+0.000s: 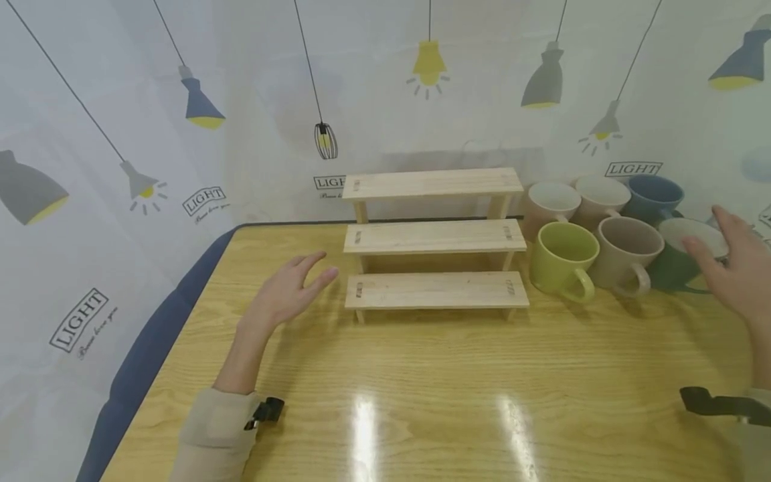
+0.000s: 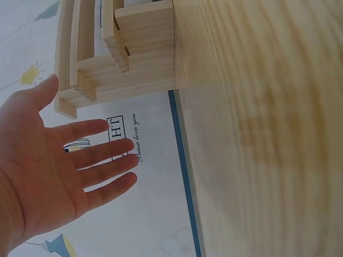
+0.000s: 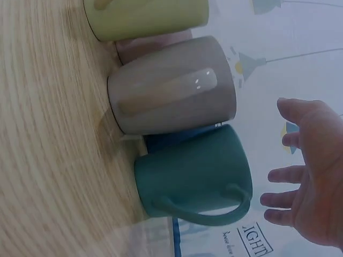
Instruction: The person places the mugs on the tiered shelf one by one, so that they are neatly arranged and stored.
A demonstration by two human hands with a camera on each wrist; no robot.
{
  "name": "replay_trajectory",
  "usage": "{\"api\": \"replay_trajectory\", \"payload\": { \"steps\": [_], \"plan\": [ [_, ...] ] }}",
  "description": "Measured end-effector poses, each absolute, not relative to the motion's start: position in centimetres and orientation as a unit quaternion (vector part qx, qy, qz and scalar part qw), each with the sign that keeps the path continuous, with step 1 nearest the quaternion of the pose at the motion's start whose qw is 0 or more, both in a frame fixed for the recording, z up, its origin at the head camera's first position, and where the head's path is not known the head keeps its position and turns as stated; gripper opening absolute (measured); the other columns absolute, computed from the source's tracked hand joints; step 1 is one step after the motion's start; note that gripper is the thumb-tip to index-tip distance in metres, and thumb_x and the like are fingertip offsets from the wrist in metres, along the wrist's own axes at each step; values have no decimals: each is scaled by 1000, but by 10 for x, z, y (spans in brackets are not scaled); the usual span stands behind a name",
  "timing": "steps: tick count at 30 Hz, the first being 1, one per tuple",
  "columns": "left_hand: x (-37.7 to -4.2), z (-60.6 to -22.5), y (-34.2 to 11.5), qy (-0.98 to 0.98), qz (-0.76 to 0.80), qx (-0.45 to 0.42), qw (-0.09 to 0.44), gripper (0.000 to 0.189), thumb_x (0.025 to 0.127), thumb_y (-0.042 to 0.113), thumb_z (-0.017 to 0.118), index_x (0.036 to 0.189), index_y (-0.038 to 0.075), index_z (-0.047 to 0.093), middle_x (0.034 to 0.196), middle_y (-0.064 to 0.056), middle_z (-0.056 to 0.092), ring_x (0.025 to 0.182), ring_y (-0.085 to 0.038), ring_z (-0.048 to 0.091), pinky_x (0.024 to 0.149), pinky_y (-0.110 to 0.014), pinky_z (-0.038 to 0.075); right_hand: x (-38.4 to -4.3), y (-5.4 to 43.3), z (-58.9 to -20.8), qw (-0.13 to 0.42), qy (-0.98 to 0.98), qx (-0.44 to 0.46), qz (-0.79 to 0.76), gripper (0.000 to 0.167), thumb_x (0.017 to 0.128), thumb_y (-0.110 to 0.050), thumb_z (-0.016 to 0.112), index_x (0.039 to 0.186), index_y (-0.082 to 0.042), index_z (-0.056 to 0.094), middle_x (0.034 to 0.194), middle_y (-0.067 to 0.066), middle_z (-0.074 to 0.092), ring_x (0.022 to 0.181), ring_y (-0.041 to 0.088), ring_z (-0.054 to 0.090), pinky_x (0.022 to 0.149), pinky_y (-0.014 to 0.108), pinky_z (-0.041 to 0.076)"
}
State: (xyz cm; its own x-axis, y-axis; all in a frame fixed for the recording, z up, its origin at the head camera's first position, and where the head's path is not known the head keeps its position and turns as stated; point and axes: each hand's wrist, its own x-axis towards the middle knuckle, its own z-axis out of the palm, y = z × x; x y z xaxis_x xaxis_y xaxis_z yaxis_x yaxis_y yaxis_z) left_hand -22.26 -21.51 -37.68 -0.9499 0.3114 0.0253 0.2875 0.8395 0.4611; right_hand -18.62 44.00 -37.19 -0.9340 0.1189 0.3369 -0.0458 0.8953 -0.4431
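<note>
My left hand (image 1: pixel 288 289) hovers with spread fingers left of a three-tier wooden rack (image 1: pixel 435 235); in the left wrist view the palm (image 2: pixel 48 166) holds nothing. My right hand (image 1: pixel 743 274) reaches over the green mug (image 1: pixel 680 261) at the far right, thumb and fingers apart. In the right wrist view that hand (image 3: pixel 319 176) stays off the green mug (image 3: pixel 195 174), above its rim. Beside it stand a taupe mug (image 1: pixel 623 258) and a yellow-green mug (image 1: pixel 557 261), with a blue mug (image 1: pixel 653 194) and two pale pink mugs, one at the left (image 1: pixel 542 217), behind.
The rack stands near the wooden table's (image 1: pixel 391 375) back edge, its tiers bare. Behind it hangs a white cloth (image 1: pixel 259 87) printed with lamps. A blue edge (image 1: pixel 162 335) borders the table at left. Black wrist mounts (image 1: pixel 265 412) sit on both sleeves.
</note>
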Motion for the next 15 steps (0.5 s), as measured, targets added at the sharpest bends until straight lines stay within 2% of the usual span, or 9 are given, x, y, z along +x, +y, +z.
{"api": "replay_trajectory", "payload": {
  "steps": [5,8,10,11,13,14,15],
  "plan": [
    [-223,-376,-213,954,255,153,37,81,102,68,34,158,9,34,148,-22,46,131,-40,49,102,-59,43,-184,450,-381,195,-937,-44,287,71,110,-37,36,159,4,5,154,43,15,134,67,21,109,73,16],
    [-223,-376,-211,948,274,157,40,80,102,66,36,156,7,36,136,-21,55,115,-35,58,93,-53,49,-183,456,-388,183,-921,-75,335,70,110,-31,35,159,3,0,153,45,12,130,71,23,106,75,21],
    [-224,-378,-211,942,289,164,43,78,103,63,38,154,4,38,132,-20,58,111,-34,60,92,-51,50,-186,468,-396,171,-910,-99,364,70,109,-28,34,159,3,-3,154,45,11,132,70,21,107,74,21],
    [-225,-379,-210,939,297,167,47,77,103,62,39,153,3,39,131,-20,58,111,-33,60,93,-50,50,-190,480,-405,164,-909,-114,365,71,109,-31,33,159,2,-4,155,43,11,135,67,21,109,66,31],
    [-226,-382,-210,932,314,172,56,76,104,60,40,152,1,40,132,-21,58,111,-34,60,94,-50,49,-202,509,-429,158,-912,-140,351,71,108,-37,31,160,0,-1,156,40,16,139,61,24,109,50,40],
    [-226,-383,-209,929,321,175,60,75,104,59,41,152,1,40,133,-21,58,112,-34,60,95,-50,49,-209,525,-442,158,-912,-148,348,72,108,-40,32,161,0,3,156,38,20,141,55,26,104,39,44],
    [-226,-384,-209,925,328,177,66,75,105,58,42,152,0,40,133,-22,57,113,-35,59,95,-51,49,-216,540,-456,161,-911,-144,351,71,108,-41,33,160,1,10,154,36,28,138,45,39,96,26,46]
  ]
}}
